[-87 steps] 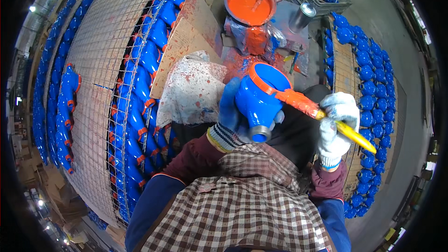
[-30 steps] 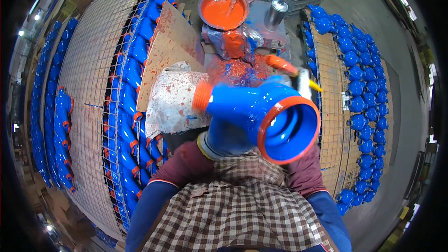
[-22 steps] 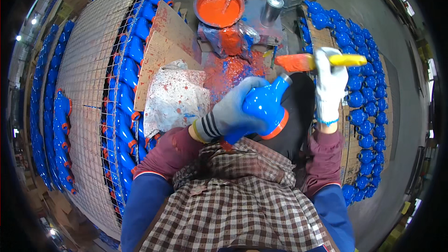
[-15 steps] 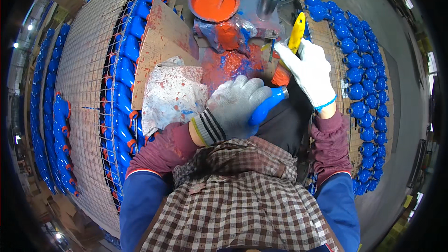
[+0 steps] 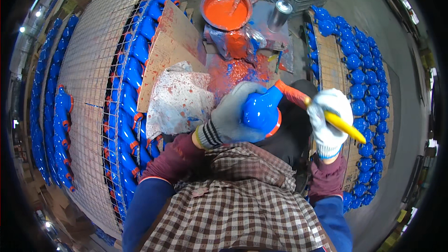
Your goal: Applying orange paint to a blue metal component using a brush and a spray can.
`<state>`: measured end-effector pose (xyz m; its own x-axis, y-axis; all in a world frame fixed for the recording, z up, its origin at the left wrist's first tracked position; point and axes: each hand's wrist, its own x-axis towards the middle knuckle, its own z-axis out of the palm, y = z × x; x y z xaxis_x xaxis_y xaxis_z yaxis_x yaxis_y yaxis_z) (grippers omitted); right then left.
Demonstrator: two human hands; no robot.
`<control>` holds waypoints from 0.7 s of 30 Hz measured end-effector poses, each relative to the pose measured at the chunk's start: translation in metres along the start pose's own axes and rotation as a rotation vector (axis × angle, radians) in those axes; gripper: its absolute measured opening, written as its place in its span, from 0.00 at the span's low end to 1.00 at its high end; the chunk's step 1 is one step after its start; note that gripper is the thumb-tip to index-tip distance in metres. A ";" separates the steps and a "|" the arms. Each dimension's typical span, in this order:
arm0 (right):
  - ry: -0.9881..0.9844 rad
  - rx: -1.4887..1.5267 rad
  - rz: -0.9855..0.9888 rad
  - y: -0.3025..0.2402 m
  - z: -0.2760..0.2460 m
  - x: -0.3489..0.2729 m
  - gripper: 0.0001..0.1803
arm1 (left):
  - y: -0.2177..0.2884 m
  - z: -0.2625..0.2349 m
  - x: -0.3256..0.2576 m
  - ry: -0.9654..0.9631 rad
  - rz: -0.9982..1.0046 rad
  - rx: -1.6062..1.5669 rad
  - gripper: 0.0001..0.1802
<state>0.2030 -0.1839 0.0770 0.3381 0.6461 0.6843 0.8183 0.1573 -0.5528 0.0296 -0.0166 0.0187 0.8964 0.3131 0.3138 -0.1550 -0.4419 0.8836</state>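
My left hand (image 5: 233, 114), in a grey knit glove with a black-striped cuff, is wrapped round a glossy blue bulb-shaped casting (image 5: 260, 112). Its narrow neck points up and to the right, and an orange-red band rings its wide lower edge. In a white glove, my right hand (image 5: 330, 114) is closed on the yellow handle of a paintbrush (image 5: 345, 128). The brush's orange-coated bristles touch the tip of the casting's neck. My left fingers are partly hidden behind the casting.
Ahead, a pan of orange paint (image 5: 227, 9) with a stirring stick stands by a metal can (image 5: 280, 16). At left are a paint-spattered cloth (image 5: 179, 98), cardboard (image 5: 175, 42) and a wire rack (image 5: 100, 65) beside blue castings. Rows of blue castings (image 5: 358, 77) fill the right side.
The casting has been turned so its wide body and orange rim show. My right hand has come down, swinging the brush from handle-up to bristles against the neck.
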 end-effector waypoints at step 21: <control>0.238 1.440 0.769 0.040 0.050 0.010 0.11 | 0.016 -0.011 -0.008 -0.237 -0.401 -0.893 0.55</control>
<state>0.2154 -0.1334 0.0381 0.6055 0.7950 0.0360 -0.5955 0.4826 -0.6423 0.0158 -0.0167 0.0340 0.9950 0.0827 -0.0552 0.0086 0.4813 0.8765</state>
